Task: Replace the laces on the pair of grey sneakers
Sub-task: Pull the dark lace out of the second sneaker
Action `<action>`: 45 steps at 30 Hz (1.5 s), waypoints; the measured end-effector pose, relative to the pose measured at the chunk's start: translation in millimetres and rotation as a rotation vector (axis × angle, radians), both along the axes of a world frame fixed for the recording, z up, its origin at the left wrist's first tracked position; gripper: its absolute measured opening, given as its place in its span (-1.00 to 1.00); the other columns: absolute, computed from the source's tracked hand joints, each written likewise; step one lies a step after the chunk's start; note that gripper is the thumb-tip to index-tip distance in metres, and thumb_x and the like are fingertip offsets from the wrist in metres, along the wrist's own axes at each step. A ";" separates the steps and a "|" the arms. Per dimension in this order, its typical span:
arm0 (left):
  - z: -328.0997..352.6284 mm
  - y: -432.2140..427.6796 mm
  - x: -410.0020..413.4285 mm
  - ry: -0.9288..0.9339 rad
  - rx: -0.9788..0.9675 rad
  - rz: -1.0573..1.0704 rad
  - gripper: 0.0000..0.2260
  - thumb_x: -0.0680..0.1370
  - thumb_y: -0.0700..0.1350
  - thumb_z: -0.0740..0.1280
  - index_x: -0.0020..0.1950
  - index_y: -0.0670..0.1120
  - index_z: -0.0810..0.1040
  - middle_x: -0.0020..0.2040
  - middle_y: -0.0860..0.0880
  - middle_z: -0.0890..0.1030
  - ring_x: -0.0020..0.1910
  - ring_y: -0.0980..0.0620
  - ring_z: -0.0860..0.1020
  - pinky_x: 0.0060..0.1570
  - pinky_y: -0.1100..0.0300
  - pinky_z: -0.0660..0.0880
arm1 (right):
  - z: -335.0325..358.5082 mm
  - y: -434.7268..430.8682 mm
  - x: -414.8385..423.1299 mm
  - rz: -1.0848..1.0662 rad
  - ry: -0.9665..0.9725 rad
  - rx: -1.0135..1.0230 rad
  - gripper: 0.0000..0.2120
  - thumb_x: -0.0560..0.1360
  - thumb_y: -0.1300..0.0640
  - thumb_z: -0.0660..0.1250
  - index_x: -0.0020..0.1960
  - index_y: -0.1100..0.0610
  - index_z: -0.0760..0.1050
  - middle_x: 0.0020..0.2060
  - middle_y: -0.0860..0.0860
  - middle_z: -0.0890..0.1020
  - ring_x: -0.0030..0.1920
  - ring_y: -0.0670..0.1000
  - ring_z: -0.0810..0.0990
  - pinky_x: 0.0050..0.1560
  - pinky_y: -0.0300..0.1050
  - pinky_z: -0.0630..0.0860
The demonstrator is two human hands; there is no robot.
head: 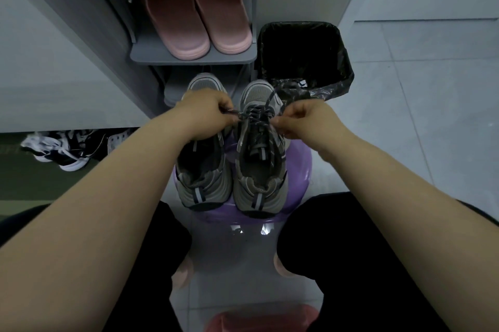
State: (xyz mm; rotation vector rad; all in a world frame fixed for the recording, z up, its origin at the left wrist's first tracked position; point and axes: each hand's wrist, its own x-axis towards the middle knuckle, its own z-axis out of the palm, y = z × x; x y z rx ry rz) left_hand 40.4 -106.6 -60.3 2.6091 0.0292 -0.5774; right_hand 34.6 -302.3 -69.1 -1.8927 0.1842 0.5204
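Both hands were pinched shut on the two ends of one dark lace [256, 114]: the left hand [208, 113] held its end between thumb and curled fingers just left of the eyelets, and the right hand [299, 121] nipped the other end at the shoe's right side, with slack looping away toward the toe.

That lace ran crosswise through the toe-end eyelets of the right sneaker [259, 177]. The rows nearer the ankle looked bare, with the tongue lying open. The left sneaker [201, 169] showed no lace in the part not hidden by the left wrist. The pair stood side by side on a purple stool [298, 169], heels at its near edge and toes reaching past its far edge.

By my reading, the job was less than half done. One shoe was only partly laced and the other seemed not yet started. Whether this lace was the new one going in or the old one coming out could not be told from the view. If it was going in, the upper rows, the tying and the whole left shoe were left.

Beyond the stool's far edge stood a black-lined bin [302, 34] and a shelf [189, 57] carrying pink slippers [194, 13].
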 end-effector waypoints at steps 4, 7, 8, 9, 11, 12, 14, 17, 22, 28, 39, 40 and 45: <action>21.4 21.2 9.5 -0.046 0.167 0.177 -0.89 0.51 -0.10 0.29 -0.20 -0.07 0.49 0.09 -0.21 0.57 0.13 -0.24 0.48 0.15 0.04 0.43 | 4.8 -17.2 13.1 -0.123 -0.118 -0.124 -0.77 0.54 0.27 0.25 -0.25 0.11 0.28 -0.32 0.11 0.59 -0.45 -0.14 0.59 -0.29 -0.21 0.58; 31.2 23.7 7.3 -0.069 -0.028 0.346 -0.88 0.52 -0.14 0.28 -0.16 -0.16 0.53 -0.08 -0.18 0.56 -0.03 -0.12 0.51 -0.05 0.14 0.39 | 9.9 -18.9 12.4 -0.233 -0.008 0.164 -0.83 0.58 0.24 0.19 -0.19 0.13 0.31 -0.31 0.07 0.63 -0.43 -0.10 0.60 -0.29 -0.24 0.59; 29.3 20.0 6.1 -0.069 -0.187 0.411 -0.87 0.52 -0.15 0.26 -0.22 -0.12 0.49 -0.13 -0.14 0.56 -0.11 -0.07 0.51 -0.09 0.16 0.40 | 10.6 -16.8 9.9 -0.201 0.017 0.186 -0.87 0.57 0.22 0.21 -0.16 0.14 0.37 -0.30 0.05 0.63 -0.39 -0.09 0.59 -0.27 -0.25 0.58; 27.8 14.1 4.6 -0.058 -0.363 0.468 -0.85 0.53 -0.16 0.23 -0.24 -0.09 0.45 -0.15 -0.11 0.59 -0.16 -0.02 0.53 -0.11 0.17 0.42 | 10.5 -15.6 7.7 -0.130 0.031 0.156 -0.92 0.55 0.20 0.26 -0.13 0.15 0.43 -0.28 0.04 0.62 -0.35 -0.08 0.57 -0.26 -0.27 0.56; 20.9 2.9 2.1 -0.018 -0.574 0.491 -0.89 0.55 -0.18 0.21 -0.17 -0.07 0.45 -0.16 -0.03 0.63 -0.14 0.02 0.57 -0.08 0.20 0.44 | 8.8 -12.0 2.4 0.042 0.045 0.042 -0.89 0.47 0.17 0.38 -0.05 0.21 0.53 -0.22 0.07 0.61 -0.29 -0.07 0.54 -0.27 -0.34 0.53; 17.5 -0.6 0.8 -0.008 -0.549 0.426 -0.95 0.53 -0.15 0.25 -0.13 -0.07 0.47 -0.16 0.00 0.64 -0.10 0.02 0.57 -0.03 0.18 0.44 | 6.5 -10.1 0.8 0.099 0.044 0.005 -0.83 0.44 0.19 0.41 -0.04 0.26 0.56 -0.17 0.12 0.63 -0.28 -0.08 0.54 -0.28 -0.36 0.52; 10.5 -5.3 -2.9 0.034 -0.462 0.276 -0.85 0.47 -0.08 0.39 -0.02 -0.06 0.49 -0.14 -0.02 0.62 -0.10 0.03 0.56 0.02 0.16 0.44 | 3.8 -6.8 -0.7 0.126 -0.003 -0.063 -0.81 0.40 0.22 0.44 -0.08 0.34 0.58 -0.07 0.22 0.66 -0.24 -0.04 0.57 -0.25 -0.34 0.54; 3.7 -11.2 -9.0 0.079 -0.373 0.164 -0.81 0.42 -0.13 0.46 -0.01 -0.06 0.56 -0.17 -0.03 0.63 -0.14 0.04 0.58 0.00 0.20 0.48 | 3.4 -4.0 0.8 0.115 -0.098 -0.165 -0.82 0.39 0.21 0.45 -0.18 0.35 0.57 -0.10 0.28 0.66 -0.18 0.12 0.62 -0.06 -0.04 0.59; -0.4 -18.0 -9.1 -0.064 -0.220 0.068 -0.98 0.47 -0.11 0.40 -0.14 -0.01 0.57 -0.31 0.16 0.51 -0.19 0.09 0.50 -0.06 0.23 0.42 | 2.8 0.8 -4.0 0.115 -0.205 -0.231 -0.76 0.45 0.21 0.39 -0.34 0.12 0.40 -0.18 0.22 0.66 -0.12 0.21 0.64 0.01 0.14 0.56; -7.9 -17.1 -5.0 -0.134 -0.140 0.062 -0.96 0.59 -0.14 0.19 -0.03 -0.09 0.37 -0.03 -0.05 0.52 -0.05 0.00 0.45 -0.02 0.15 0.35 | 0.5 0.9 -6.1 0.135 -0.266 -0.208 -0.82 0.49 0.20 0.33 -0.24 0.17 0.37 -0.15 0.24 0.65 -0.16 0.16 0.64 -0.03 0.11 0.58; -6.7 -17.8 -7.7 -0.051 -0.314 0.199 -0.89 0.55 -0.10 0.30 -0.04 -0.10 0.41 -0.11 -0.10 0.58 -0.12 -0.01 0.56 -0.06 0.10 0.45 | 13.2 5.6 -3.2 -0.073 -0.010 0.168 -0.95 0.58 0.29 0.16 -0.07 0.21 0.33 -0.33 0.14 0.60 -0.47 -0.12 0.60 -0.33 -0.29 0.58; -5.2 -16.8 -8.4 -0.015 -0.310 0.160 -0.85 0.49 -0.08 0.37 -0.03 -0.12 0.49 -0.11 -0.10 0.60 -0.12 -0.03 0.55 -0.02 0.09 0.47 | 11.7 4.7 -3.2 -0.025 -0.025 0.113 -0.91 0.55 0.29 0.21 -0.13 0.21 0.36 -0.32 0.14 0.59 -0.44 -0.12 0.60 -0.31 -0.29 0.57; -2.2 -17.5 -9.7 -0.057 -0.217 0.080 -0.93 0.49 -0.10 0.37 -0.10 -0.08 0.55 -0.17 -0.01 0.60 -0.04 -0.07 0.58 0.10 0.02 0.49 | 4.5 5.4 -8.0 0.252 -0.115 -0.137 -0.84 0.40 0.13 0.45 -0.17 0.17 0.49 -0.31 0.02 0.53 -0.31 -0.08 0.48 -0.19 -0.20 0.45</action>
